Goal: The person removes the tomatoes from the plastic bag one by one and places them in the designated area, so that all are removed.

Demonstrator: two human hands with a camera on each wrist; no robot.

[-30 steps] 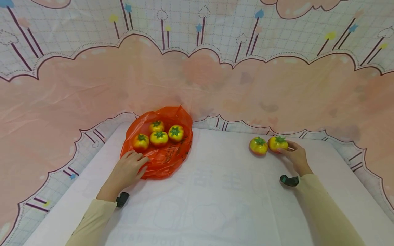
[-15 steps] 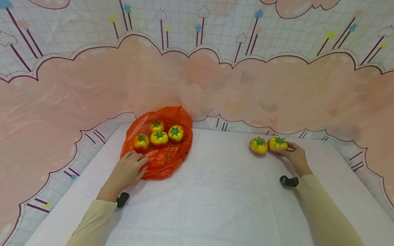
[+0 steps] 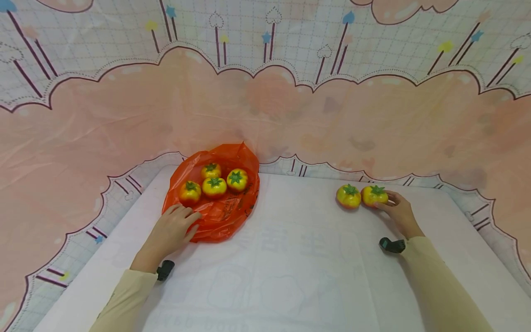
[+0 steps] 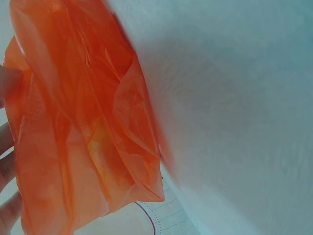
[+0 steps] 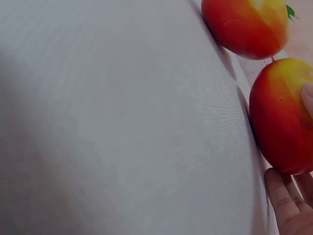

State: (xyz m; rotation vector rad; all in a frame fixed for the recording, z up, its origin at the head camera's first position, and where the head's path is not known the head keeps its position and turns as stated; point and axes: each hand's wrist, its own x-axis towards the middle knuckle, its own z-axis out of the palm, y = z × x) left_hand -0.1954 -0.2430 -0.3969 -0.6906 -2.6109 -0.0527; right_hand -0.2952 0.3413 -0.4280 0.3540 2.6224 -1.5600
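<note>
My left hand (image 3: pixel 177 226) holds the near left edge of an orange-red plastic bag (image 3: pixel 224 226), its fingers at the rim. In the left wrist view, fingertips (image 4: pixel 7 169) show along the edge of the crinkled bag (image 4: pixel 73 112). Several yellow-and-red tomatoes with green leafy tops, one of them a tomato (image 3: pixel 214 187) in the middle, lie in the open bag. On the right, my right hand (image 3: pixel 399 210) grips a tomato (image 3: pixel 374 196) with the thumb in front and fingers behind. Close to its left sits another tomato (image 3: pixel 348 197), also seen as the upper tomato (image 5: pixel 247 24) in the right wrist view.
White cloth (image 3: pixel 290 221) covers the table, with faint print showing through. A patterned peach curtain (image 3: pixel 282 115) rises behind the back edge. Each wrist carries a dark camera, such as the right one (image 3: pixel 392 245).
The right wrist has shifted very slightly to the right, with the hand still on the same tomato. My left hand, the bag and the other tomatoes stay put.
</note>
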